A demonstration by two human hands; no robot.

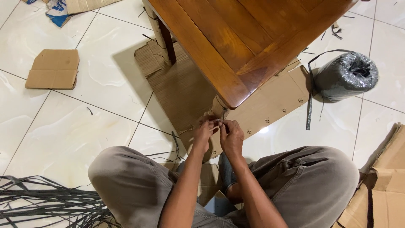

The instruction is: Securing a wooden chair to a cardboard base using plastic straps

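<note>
The person's knees in grey-brown trousers (126, 177) fill the near edge, spread wide; a heap of loose dark strapping (46, 202) lies on the white tiled floor (63, 135) beside the left knee; between the knees both forearms reach forward, and the left hand (203, 134) and right hand (231, 137) meet just under the table corner, fingers pinched together on a thin dark strap (222, 116) at the cardboard-wrapped table leg (217, 107); whether the strap is knotted I cannot tell. Beyond, the wooden table (253, 38) stands on flattened cardboard sheets (181, 84); to the right a roll of grey strapping (346, 76) lies on its side, a loose end trailing down; far left, a folded cardboard piece (53, 69) lies apart.
</note>
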